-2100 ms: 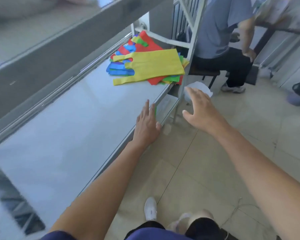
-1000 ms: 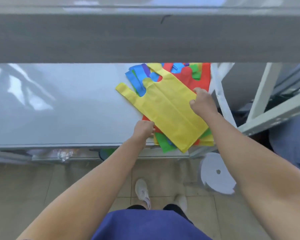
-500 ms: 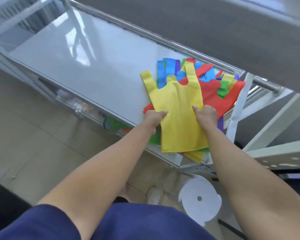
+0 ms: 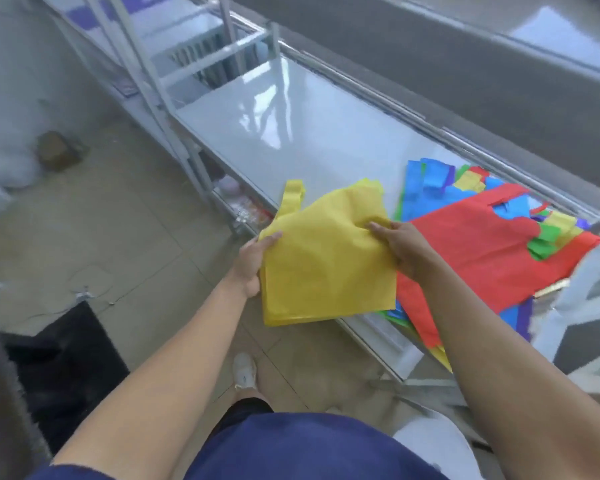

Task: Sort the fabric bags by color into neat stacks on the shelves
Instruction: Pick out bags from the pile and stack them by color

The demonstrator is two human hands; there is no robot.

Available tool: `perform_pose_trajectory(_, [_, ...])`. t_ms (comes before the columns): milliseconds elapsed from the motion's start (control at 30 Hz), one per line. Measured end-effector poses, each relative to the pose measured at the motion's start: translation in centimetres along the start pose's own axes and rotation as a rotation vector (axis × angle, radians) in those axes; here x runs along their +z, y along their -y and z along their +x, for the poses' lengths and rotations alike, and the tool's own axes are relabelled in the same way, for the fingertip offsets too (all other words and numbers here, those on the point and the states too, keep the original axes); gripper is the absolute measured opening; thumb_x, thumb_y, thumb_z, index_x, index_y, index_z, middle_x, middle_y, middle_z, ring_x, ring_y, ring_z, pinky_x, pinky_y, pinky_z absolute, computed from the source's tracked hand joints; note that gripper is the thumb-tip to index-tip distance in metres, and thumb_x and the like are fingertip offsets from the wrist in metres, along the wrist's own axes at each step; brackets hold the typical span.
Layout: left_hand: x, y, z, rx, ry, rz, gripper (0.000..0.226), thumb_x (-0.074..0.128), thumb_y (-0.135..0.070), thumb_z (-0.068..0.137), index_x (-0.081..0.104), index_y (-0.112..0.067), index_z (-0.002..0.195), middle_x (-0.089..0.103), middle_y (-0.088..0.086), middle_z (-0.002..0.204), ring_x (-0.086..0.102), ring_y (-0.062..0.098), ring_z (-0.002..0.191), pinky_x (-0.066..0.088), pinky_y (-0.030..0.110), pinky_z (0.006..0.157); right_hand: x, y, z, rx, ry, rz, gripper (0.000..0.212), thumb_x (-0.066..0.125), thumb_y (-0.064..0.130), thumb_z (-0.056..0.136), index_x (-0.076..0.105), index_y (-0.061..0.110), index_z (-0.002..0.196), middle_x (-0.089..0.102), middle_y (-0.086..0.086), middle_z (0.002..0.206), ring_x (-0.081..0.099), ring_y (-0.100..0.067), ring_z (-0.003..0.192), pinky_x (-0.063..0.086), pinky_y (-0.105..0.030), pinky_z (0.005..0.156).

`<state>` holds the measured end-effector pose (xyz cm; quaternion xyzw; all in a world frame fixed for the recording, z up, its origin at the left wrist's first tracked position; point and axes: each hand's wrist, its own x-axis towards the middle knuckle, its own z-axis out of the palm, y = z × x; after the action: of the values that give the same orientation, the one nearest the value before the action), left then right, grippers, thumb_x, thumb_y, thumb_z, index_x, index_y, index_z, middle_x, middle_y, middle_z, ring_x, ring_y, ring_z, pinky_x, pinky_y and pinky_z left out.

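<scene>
I hold a yellow fabric bag [image 4: 326,258] between both hands, lifted off the pile and partly past the shelf's front edge. My left hand [image 4: 253,261] grips its left edge. My right hand [image 4: 400,249] pinches its right side. To the right, a mixed pile lies on the grey shelf [image 4: 291,133], with a red bag [image 4: 482,247] on top and blue [image 4: 426,188], green [image 4: 544,242] and yellow pieces showing beneath it.
An upper shelf edge [image 4: 430,53] overhangs at the back. White rack posts stand at the left [image 4: 146,81] and right [image 4: 575,289]. A white round stool [image 4: 433,448] sits on the tiled floor at lower right; a dark object [image 4: 63,368] lies at lower left.
Both hands took hold of the yellow bag and pulled it left off the pile, uncovering the red bag. My view has swung left along the shelf.
</scene>
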<state>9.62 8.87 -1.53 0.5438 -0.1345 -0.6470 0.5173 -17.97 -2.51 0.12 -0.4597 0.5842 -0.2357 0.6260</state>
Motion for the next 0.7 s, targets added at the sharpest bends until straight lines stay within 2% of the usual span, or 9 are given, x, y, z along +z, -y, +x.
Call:
perform_pose_trajectory(67, [-3.0, -1.3, -0.7, 0.003, -0.051, -0.065, 0.037, 0.057, -0.037, 0.102, 0.074, -0.013, 0.125, 0.071, 0.018, 0.127, 0.071, 0.034, 0.112, 0.052, 0.053, 0.103, 3.4, 1.0, 1.0, 0.058, 0.075, 0.064, 0.012, 0.066, 0.017, 0.099, 0.073, 0.007, 0.1, 0.076, -0.013, 0.094, 0.074, -0.018, 0.069, 0.062, -0.037, 0.072])
perform_pose_trajectory(133, [-6.4, -2.8, -1.1, 0.041, -0.133, -0.082, 0.039, 0.056, -0.033, 0.104, 0.069, -0.008, 0.13, 0.069, 0.021, 0.13, 0.067, 0.038, 0.118, 0.052, 0.056, 0.104, 7.3, 1.8, 2.3, 0.098, 0.132, 0.058, 0.015, 0.064, 0.016, 0.1, 0.072, 0.006, 0.108, 0.079, -0.011, 0.095, 0.077, -0.02, 0.076, 0.063, -0.036, 0.07])
perform_pose_trajectory(233, [-12.8, -4.9, -1.3, 0.13, -0.279, -0.033, 0.035, 0.061, -0.023, 0.103, 0.066, 0.0, 0.13, 0.071, 0.023, 0.124, 0.066, 0.042, 0.119, 0.053, 0.058, 0.101, 14.5, 3.5, 4.1, 0.127, 0.206, 0.026, 0.013, 0.062, 0.017, 0.102, 0.072, 0.009, 0.105, 0.079, -0.007, 0.095, 0.076, -0.023, 0.083, 0.06, -0.039, 0.075])
perform_pose_trajectory(400, [-24.3, -8.3, -1.1, 0.167, -0.39, -0.016, 0.027, 0.066, -0.026, 0.101, 0.071, -0.003, 0.115, 0.077, 0.016, 0.11, 0.075, 0.03, 0.099, 0.061, 0.045, 0.088, 27.8, 6.2, 7.2, 0.068, 0.357, -0.149, 0.027, 0.073, 0.022, 0.094, 0.073, 0.003, 0.114, 0.079, -0.011, 0.103, 0.077, -0.03, 0.094, 0.061, -0.047, 0.087])
perform_pose_trajectory(533, [-32.9, -12.9, -0.6, 0.211, -0.447, -0.037, 0.033, 0.068, -0.031, 0.099, 0.07, -0.004, 0.118, 0.076, 0.017, 0.114, 0.073, 0.036, 0.107, 0.059, 0.051, 0.094, 38.2, 9.8, 10.4, 0.032, 0.378, -0.219, 0.026, 0.074, 0.023, 0.094, 0.074, 0.008, 0.115, 0.079, -0.011, 0.108, 0.076, -0.031, 0.1, 0.061, -0.05, 0.091])
perform_pose_trajectory(700, [-42.0, -21.3, 0.7, 0.303, -0.489, -0.006, 0.026, 0.065, -0.028, 0.102, 0.069, -0.008, 0.119, 0.076, 0.016, 0.116, 0.073, 0.034, 0.106, 0.059, 0.051, 0.093, 49.1, 15.1, 13.6, -0.013, 0.356, -0.22, 0.021, 0.07, 0.024, 0.097, 0.07, 0.013, 0.116, 0.074, -0.009, 0.109, 0.072, -0.028, 0.098, 0.059, -0.037, 0.072])
